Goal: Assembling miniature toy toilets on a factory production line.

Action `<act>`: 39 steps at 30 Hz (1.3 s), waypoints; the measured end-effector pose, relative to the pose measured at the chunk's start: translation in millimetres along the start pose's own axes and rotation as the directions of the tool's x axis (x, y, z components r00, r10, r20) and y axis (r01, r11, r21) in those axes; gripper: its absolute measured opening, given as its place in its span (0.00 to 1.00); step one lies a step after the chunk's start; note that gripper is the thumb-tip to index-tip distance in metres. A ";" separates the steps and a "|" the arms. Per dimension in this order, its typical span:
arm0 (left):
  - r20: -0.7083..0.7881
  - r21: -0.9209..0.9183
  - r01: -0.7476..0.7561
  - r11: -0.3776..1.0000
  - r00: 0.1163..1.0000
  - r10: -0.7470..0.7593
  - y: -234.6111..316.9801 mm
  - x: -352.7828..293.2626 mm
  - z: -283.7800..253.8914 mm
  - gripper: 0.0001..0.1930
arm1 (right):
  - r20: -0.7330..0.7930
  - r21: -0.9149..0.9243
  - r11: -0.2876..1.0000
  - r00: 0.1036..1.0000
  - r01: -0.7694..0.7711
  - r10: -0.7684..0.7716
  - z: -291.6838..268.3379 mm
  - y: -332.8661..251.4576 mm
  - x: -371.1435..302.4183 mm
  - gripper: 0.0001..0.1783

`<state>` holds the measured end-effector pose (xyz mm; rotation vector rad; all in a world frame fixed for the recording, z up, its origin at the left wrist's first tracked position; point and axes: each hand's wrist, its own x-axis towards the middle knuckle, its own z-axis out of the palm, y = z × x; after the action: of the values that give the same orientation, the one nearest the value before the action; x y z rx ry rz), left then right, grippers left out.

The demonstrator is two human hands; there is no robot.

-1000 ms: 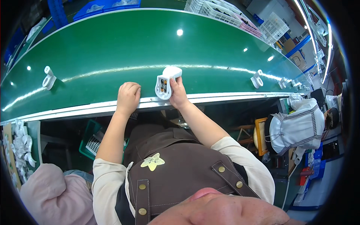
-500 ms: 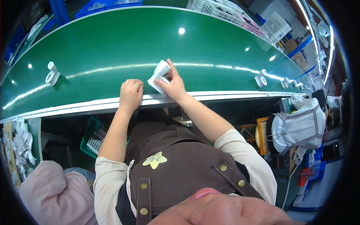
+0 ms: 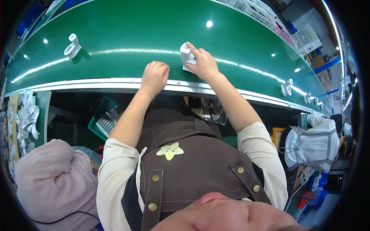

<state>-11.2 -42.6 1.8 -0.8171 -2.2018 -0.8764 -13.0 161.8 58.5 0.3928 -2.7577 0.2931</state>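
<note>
My right hand [image 3: 204, 63] presses a small white plastic part [image 3: 186, 56] down on the green conveyor belt [image 3: 127, 34], fingers spread over it. My left hand [image 3: 155, 74] rests as a closed fist on the belt's near metal edge, holding nothing. A second white plastic part [image 3: 72, 45] lies on the belt far to the left. More white parts [image 3: 286, 88] sit on the belt to the right.
A person in a pink top [image 3: 54, 181] sits at my left, another in a white checked garment [image 3: 314, 144] at my right. A green basket [image 3: 104, 121] sits under the belt. White parts [image 3: 27, 119] pile at the left; white crates [image 3: 269, 19] stand beyond.
My right hand has carried the white part from the belt's near edge forward and set it down on the belt. The left fist stayed in place.
</note>
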 end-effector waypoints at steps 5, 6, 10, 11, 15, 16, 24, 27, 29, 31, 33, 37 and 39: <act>0.013 0.011 0.002 1.000 1.000 -0.002 -2.9 -1.7 -2.3 0.02 | -0.117 0.115 0.993 0.993 0.010 0.004 -12.6 6.3 5.9 0.41; 0.015 0.017 -0.001 1.000 1.000 0.001 -3.5 -1.5 -2.2 0.02 | -0.187 0.170 0.985 0.982 0.001 0.031 -14.7 7.0 6.3 0.41; 0.029 0.032 -0.005 0.999 1.000 0.004 -4.5 -1.8 -3.4 0.02 | -0.248 0.207 0.978 0.967 -0.002 0.055 -18.8 8.9 3.5 0.42; 0.034 0.035 -0.009 0.999 0.999 0.008 -4.5 -1.1 -4.2 0.02 | -0.256 0.265 0.963 0.960 -0.041 0.112 -18.7 10.7 1.3 0.43; 0.069 0.041 -0.006 0.999 0.998 0.003 -7.1 -2.3 -4.2 0.02 | -0.120 0.661 0.699 0.882 -0.272 0.456 -8.8 30.0 -12.2 0.45; 0.071 0.042 -0.007 0.999 0.997 0.004 -8.0 -2.8 -4.6 0.02 | -0.066 0.682 0.651 0.858 -0.334 0.509 -9.3 33.9 -17.7 0.46; 0.166 0.122 -0.014 0.992 0.986 -0.007 -6.4 -2.6 -7.1 0.02 | -0.485 0.247 0.968 0.859 -0.045 0.163 0.0 42.2 -21.3 0.44; 0.164 0.134 -0.024 0.991 0.986 0.001 -7.2 -2.2 -6.3 0.02 | -0.059 -0.033 0.993 0.992 -0.113 0.111 0.6 43.8 -13.2 0.43; 0.168 0.135 -0.023 0.991 0.986 0.000 -6.5 -2.0 -6.8 0.02 | -0.046 -0.029 0.986 0.985 -0.166 0.165 -0.4 44.5 -9.7 0.42; 0.167 0.138 -0.011 0.990 0.986 -0.012 -5.6 -2.9 -6.5 0.02 | -0.044 -0.002 0.989 0.988 -0.148 0.148 -9.1 49.1 -6.1 0.42; 0.168 0.141 -0.010 0.990 0.986 -0.014 -5.9 -1.4 -6.3 0.02 | -0.075 0.084 0.982 0.982 -0.168 0.175 -21.1 50.4 -4.7 0.43; 0.168 0.144 -0.005 0.990 0.986 -0.019 -1.4 -0.3 -3.4 0.02 | -0.183 0.197 0.965 0.960 -0.175 0.212 -33.5 59.0 -9.2 0.43; 0.171 0.141 -0.003 0.990 0.985 -0.022 1.3 0.8 -2.6 0.03 | -0.237 0.234 0.960 0.948 -0.154 0.210 -37.6 63.0 -15.0 0.44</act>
<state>-9.9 -43.5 4.4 -0.8416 -2.3886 -0.6664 -7.2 233.8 78.1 0.1357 -2.5118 0.6437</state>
